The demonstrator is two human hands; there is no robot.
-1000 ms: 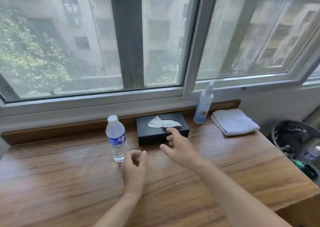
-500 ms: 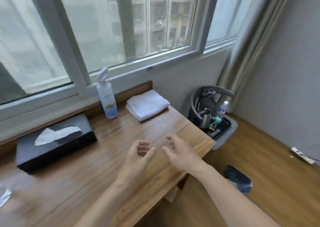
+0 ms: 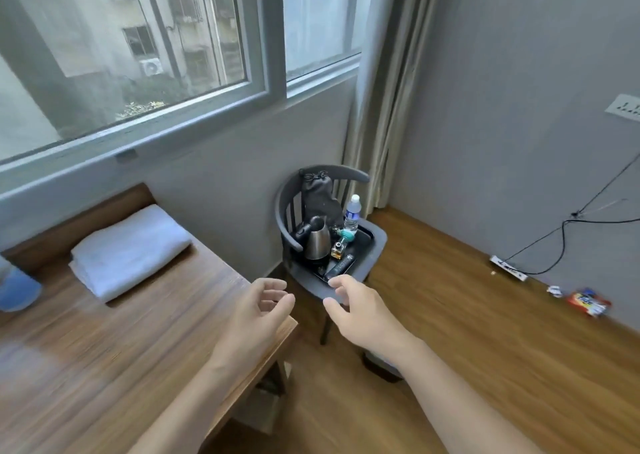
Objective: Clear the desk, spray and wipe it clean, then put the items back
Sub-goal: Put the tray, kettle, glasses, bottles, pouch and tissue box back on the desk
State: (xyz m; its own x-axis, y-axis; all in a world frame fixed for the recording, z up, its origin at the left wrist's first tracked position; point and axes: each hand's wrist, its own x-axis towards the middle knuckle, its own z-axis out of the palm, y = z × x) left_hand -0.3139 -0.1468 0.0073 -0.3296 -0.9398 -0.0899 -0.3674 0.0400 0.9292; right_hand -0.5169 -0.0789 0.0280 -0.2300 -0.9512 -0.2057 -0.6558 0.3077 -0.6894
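The wooden desk (image 3: 104, 356) fills the lower left. A folded white towel (image 3: 128, 249) lies at its back right corner, and the blue base of the spray bottle (image 3: 15, 290) shows at the left edge. Right of the desk stands a grey chair (image 3: 375, 245) with a black tray (image 3: 365, 240) on its seat. The tray carries a steel kettle (image 3: 317, 242), a water bottle (image 3: 352, 212), a small perfume bottle (image 3: 338, 249) and a dark tube (image 3: 341, 266). My left hand (image 3: 258, 311) hovers empty over the desk's right corner. My right hand (image 3: 360, 311) is open just in front of the tray.
A dark drawstring pouch (image 3: 318, 193) leans on the chair back. Beige curtains (image 3: 381, 89) hang behind the chair. On the wood floor at the right lie a power strip (image 3: 509, 268) with a black cable, and a colourful packet (image 3: 587, 303). A window spans the back wall.
The view has swung right, away from the tissue box and desk bottle, towards the chair. Both hands have moved right with it and now reach near the tray, holding nothing.
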